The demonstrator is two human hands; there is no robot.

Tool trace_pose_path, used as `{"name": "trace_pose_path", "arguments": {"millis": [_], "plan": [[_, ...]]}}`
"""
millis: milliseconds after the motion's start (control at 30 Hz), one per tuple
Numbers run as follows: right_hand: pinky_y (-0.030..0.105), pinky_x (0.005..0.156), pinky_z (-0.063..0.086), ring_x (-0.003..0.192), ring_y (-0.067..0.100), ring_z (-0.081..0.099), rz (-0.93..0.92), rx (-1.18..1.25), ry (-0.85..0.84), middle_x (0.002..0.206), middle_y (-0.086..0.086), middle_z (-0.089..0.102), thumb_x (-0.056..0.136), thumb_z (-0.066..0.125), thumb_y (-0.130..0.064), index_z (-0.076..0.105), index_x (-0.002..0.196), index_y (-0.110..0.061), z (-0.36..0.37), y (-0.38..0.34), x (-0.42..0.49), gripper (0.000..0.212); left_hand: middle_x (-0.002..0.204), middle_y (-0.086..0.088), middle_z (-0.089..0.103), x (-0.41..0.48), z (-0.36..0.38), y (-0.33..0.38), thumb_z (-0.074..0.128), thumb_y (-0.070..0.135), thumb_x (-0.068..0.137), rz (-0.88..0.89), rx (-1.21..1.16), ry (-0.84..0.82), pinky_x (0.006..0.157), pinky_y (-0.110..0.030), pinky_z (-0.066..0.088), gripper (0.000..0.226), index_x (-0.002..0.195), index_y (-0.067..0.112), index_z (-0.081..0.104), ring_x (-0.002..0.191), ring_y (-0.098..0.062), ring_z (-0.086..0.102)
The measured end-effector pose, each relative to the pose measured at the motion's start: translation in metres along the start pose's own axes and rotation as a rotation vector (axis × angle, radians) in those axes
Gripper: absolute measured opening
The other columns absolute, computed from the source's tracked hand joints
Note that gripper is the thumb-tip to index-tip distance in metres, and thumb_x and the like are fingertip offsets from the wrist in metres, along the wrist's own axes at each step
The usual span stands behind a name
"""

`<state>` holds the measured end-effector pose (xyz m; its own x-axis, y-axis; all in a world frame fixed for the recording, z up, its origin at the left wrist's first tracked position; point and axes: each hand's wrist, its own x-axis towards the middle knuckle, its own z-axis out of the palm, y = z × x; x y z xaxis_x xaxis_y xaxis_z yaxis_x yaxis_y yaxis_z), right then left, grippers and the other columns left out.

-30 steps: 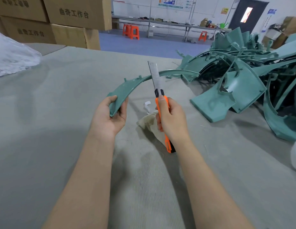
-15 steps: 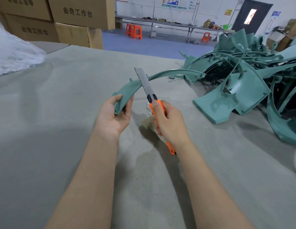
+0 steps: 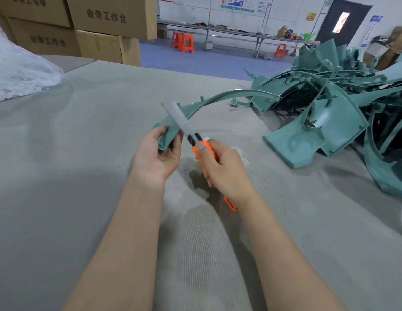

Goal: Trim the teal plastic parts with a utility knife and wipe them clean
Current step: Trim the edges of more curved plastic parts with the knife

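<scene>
My left hand [image 3: 157,156] grips the near end of a long curved teal plastic part [image 3: 218,98], which arcs up and away to the right. My right hand [image 3: 224,167] holds an orange utility knife [image 3: 201,149] with its long blade extended. The blade points up and left and crosses the teal part just above my left fingers; it is blurred by motion. A pale cloth [image 3: 240,153] lies on the table under my right hand, mostly hidden.
A pile of teal plastic parts [image 3: 334,113] fills the right side of the grey felt table [image 3: 72,176]. Cardboard boxes [image 3: 94,30] stand at the back left beside a white plastic bag [image 3: 16,70]. Orange stools and a workbench are across the blue floor.
The knife blade has swung from pointing straight up to leaning left, down onto the near end of the teal part. Both hands have shifted slightly right in view.
</scene>
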<state>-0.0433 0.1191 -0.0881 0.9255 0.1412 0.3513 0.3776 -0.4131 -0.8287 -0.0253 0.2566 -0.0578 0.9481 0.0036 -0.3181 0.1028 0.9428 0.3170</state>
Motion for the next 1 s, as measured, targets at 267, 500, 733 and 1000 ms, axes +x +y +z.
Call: {"name": "trace_pose_path", "arguments": {"millis": [267, 500, 733, 1000], "plan": [[0.039, 0.055, 0.045, 0.05, 0.017, 0.047, 0.002, -0.077, 0.057, 0.055, 0.0, 0.048, 0.096, 0.044, -0.048, 0.057, 0.081, -0.013, -0.0033, 0.0053, 0.0017, 0.04, 0.094, -0.022, 0.067, -0.0054, 0.0001, 0.0008, 0.051, 0.001, 0.094, 0.001, -0.066, -0.021, 0.051, -0.027, 0.057, 0.023, 0.115, -0.005, 0.058, 0.075, -0.033, 0.07], [0.038, 0.052, 0.04, 0.049, 0.017, 0.042, -0.025, -0.029, -0.025, 0.054, 0.003, 0.043, 0.095, 0.047, -0.045, 0.051, 0.07, -0.019, -0.0002, 0.0016, -0.0016, 0.036, 0.122, -0.017, 0.064, -0.0024, 0.0027, 0.0018, 0.049, 0.001, 0.096, 0.037, -0.109, -0.01, 0.068, -0.029, 0.058, 0.021, 0.116, -0.001, 0.056, 0.11, -0.027, 0.065], [0.034, 0.052, 0.039, 0.049, 0.013, 0.041, -0.038, -0.067, -0.113, 0.052, -0.004, 0.04, 0.097, 0.05, -0.04, 0.052, 0.076, -0.004, 0.0027, 0.0004, -0.0031, 0.042, 0.089, -0.02, 0.067, -0.0078, 0.0073, 0.0021, 0.044, 0.006, 0.098, -0.012, -0.159, -0.074, 0.054, -0.032, 0.058, 0.021, 0.091, -0.005, 0.06, 0.076, -0.03, 0.069], [0.033, 0.053, 0.039, 0.048, 0.012, 0.04, -0.009, -0.06, -0.173, 0.05, -0.006, 0.041, 0.098, 0.051, -0.037, 0.051, 0.077, -0.001, 0.0012, -0.003, -0.0042, 0.041, 0.081, -0.02, 0.069, -0.0037, 0.0023, 0.0018, 0.042, 0.009, 0.097, -0.032, -0.214, -0.112, 0.063, -0.034, 0.058, 0.036, 0.072, -0.007, 0.064, 0.076, -0.03, 0.065]]}}
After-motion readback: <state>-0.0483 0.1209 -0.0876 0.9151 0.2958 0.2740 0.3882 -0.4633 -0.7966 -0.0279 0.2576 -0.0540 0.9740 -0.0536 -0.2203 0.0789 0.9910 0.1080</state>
